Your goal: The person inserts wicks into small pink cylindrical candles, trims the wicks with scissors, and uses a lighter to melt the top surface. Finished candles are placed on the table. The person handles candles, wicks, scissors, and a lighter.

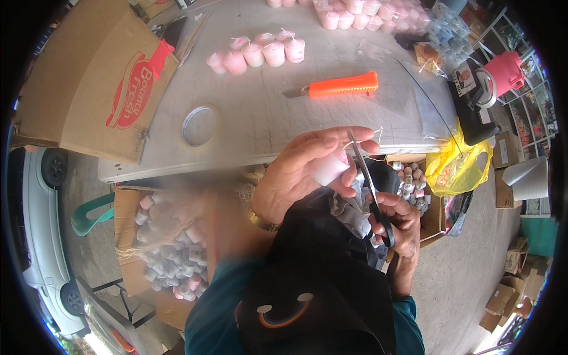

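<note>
My left hand [296, 168] is wrapped round a small pink and white candle [329, 169], tilted with its wick end up and to the right. A long pale wick [371, 142] curls out past my left fingertips. In my right hand [397, 222] is a pair of scissors [368, 177] with black handles. Its blades point up and left and reach the wick beside the left fingers; whether they touch it I cannot tell. Farther off on the table [260, 130], a group of several pink candles [253, 54] stands upright.
An orange utility knife [343, 86], blade out, and a tape roll [199, 126] lie on the table. Wrapped pink candles [367, 15] sit at the back. Below the table edge are a carton of candles [131, 236], another box of candles [435, 216] and a yellow bag [458, 163].
</note>
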`<control>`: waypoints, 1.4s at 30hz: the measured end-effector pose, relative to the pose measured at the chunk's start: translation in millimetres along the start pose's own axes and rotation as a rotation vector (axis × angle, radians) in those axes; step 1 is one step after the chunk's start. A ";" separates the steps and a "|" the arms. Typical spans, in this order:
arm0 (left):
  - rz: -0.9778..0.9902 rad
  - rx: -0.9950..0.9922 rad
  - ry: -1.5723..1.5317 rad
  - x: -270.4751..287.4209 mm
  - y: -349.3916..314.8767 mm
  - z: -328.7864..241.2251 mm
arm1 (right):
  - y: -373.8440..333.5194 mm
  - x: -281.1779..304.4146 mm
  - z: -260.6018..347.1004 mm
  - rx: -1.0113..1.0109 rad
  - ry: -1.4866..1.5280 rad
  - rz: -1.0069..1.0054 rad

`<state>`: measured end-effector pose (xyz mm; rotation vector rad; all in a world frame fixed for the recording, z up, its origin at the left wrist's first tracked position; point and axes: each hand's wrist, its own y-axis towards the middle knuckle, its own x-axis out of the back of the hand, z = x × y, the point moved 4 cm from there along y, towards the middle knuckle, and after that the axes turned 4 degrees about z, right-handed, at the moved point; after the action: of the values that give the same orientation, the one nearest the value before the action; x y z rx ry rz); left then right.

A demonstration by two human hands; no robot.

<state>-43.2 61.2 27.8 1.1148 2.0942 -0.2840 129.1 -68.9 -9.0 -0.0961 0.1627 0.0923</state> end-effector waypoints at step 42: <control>-0.010 -0.292 1.111 -12.9 -8.7 -45.1 | 94.2 -26.4 45.2 0.240 -0.284 0.022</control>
<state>-68.2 70.4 67.4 1.2019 2.9253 0.8044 100.9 27.0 31.6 0.1582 -0.1098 0.1066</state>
